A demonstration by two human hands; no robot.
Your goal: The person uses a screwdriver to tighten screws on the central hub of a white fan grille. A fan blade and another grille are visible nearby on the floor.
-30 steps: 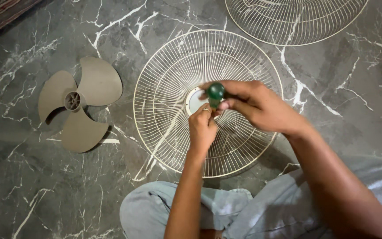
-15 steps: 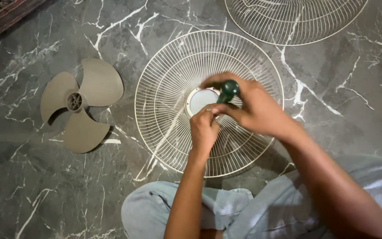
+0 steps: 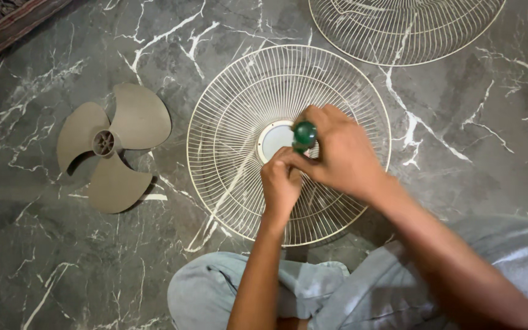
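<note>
A cream wire fan guard lies flat on the dark marble floor in front of my knees. Over its round white centre disc my right hand grips a screwdriver by its green handle, held nearly upright. My left hand is closed just below the handle, fingers pinched around the lower part of the tool; the shaft and tip are hidden by my fingers.
A grey-beige three-blade fan propeller lies on the floor to the left. A second wire guard sits at the top right, partly out of frame. A dark wooden edge crosses the top left corner. My grey trousers fill the bottom.
The green handle swung right and then back toward the centre disc as my right hand turned around it. My left hand stayed pinched at the same spot.
</note>
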